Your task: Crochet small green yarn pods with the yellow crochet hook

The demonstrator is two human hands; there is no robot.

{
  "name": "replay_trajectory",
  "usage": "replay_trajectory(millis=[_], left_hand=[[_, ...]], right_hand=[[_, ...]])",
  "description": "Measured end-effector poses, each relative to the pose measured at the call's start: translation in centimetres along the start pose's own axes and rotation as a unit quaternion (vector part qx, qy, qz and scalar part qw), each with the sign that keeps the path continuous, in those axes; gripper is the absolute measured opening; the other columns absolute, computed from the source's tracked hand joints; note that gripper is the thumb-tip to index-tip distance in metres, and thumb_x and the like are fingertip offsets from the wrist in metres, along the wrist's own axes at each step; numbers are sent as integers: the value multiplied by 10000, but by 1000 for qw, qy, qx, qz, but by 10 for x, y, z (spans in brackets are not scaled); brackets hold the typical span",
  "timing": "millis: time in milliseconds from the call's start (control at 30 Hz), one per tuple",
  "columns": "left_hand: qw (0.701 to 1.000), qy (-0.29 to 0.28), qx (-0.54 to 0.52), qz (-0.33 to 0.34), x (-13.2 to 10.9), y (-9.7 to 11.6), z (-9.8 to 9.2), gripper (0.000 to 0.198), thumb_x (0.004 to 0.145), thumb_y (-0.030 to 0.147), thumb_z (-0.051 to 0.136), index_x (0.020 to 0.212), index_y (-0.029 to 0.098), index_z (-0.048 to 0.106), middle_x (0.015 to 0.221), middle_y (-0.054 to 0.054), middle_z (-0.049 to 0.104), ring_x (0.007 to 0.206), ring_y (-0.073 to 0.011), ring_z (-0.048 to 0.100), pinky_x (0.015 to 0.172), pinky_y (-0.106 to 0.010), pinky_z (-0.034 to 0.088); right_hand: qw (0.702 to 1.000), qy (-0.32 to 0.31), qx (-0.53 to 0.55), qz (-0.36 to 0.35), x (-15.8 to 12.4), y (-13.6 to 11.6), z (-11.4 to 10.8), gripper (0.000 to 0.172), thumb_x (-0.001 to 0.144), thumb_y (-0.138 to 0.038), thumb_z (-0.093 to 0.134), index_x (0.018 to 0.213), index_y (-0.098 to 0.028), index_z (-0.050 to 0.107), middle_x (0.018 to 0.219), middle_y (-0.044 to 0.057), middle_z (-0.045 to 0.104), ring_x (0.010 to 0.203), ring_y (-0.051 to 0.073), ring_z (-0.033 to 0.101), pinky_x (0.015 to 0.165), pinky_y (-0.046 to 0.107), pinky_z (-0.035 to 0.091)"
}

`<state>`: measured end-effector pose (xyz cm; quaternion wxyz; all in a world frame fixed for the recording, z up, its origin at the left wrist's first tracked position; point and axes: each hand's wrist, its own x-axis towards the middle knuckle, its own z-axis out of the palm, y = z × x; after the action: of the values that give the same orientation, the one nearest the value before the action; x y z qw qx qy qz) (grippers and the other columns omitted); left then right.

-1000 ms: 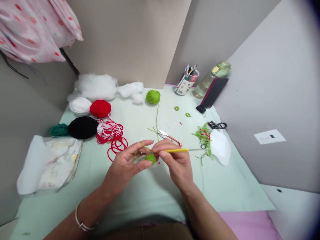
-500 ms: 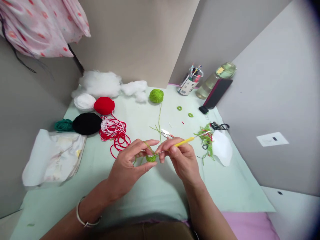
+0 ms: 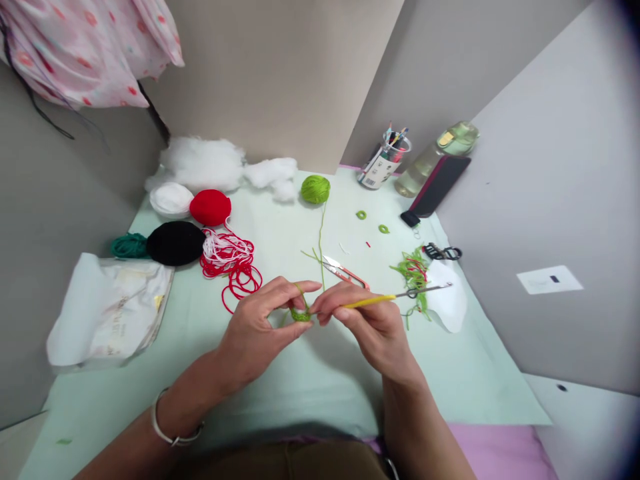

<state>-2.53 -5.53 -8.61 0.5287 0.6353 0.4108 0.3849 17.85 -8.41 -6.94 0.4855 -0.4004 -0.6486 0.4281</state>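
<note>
My left hand [image 3: 257, 330] pinches a small green crochet piece [image 3: 301, 315] between thumb and fingers, with green yarn looped over its forefinger. My right hand [image 3: 367, 320] grips a crochet hook with a yellow handle [image 3: 373, 301], its tip at the green piece and its metal end pointing right. A strand of green yarn runs from the piece up the table to a green yarn ball [image 3: 315, 189]. Both hands hover just above the pale green table cover [image 3: 300, 387].
Small snips [image 3: 345, 272] lie just beyond my hands. Loose red and white yarn [image 3: 231, 263], black [image 3: 175, 243], red [image 3: 210, 207] and teal [image 3: 129, 246] yarn balls and white stuffing [image 3: 200, 165] sit at the left back. Yarn scraps [image 3: 413, 270], a pen cup [image 3: 383, 165], a bottle [image 3: 435, 159] and a plastic bag [image 3: 107, 310] surround them.
The hook has swung from level to tilted and back toward level while working at the green piece. The piece has turned in my left fingers. The view has shifted slightly.
</note>
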Motion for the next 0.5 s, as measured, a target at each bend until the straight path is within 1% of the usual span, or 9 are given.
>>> replay_trajectory(millis=[67,133,267,367,433,500], left_hand=[[1000,0,4,7,0,-1,-1,311,788,116,809,1037,295,858,838,2,691,829,-182,677,905,-360,596],[1000,-2,3,9,0,-1,-1,297,785,109,805,1010,296,858,835,4,685,824,-178,674,899,-353,594],[1000,0,-14,-9,1,3,-1,379,770,121,823,1102,301,848,826,8,678,814,-177,667,846,-332,601],[999,19,-38,-25,1,6,1,433,757,163,856,1170,292,830,824,6,680,807,-181,660,813,-322,606],[998,38,-39,-31,0,6,3,437,751,188,878,1173,290,827,821,9,672,804,-181,650,830,-327,604],[997,51,-37,-33,-1,4,5,438,745,211,897,1170,288,824,817,12,662,799,-182,645,850,-335,598]], right_hand=[[1000,3,7,-3,0,0,0,221,1077,-302,594,989,-238,786,838,45,768,805,201,738,750,371,633],[1000,6,20,1,-1,1,1,215,1075,-304,599,994,-242,788,841,41,768,792,194,739,738,361,633],[996,26,78,22,0,5,4,192,1061,-325,628,1007,-244,794,894,44,785,787,182,749,740,347,639],[983,53,162,66,1,13,11,226,1038,-414,659,985,-230,777,924,55,798,711,163,730,675,322,629],[972,65,203,95,1,20,17,273,1015,-470,681,949,-220,768,891,52,789,665,150,696,637,302,608],[968,73,213,110,2,26,24,274,994,-477,709,931,-219,777,884,48,775,683,145,674,647,291,592]])
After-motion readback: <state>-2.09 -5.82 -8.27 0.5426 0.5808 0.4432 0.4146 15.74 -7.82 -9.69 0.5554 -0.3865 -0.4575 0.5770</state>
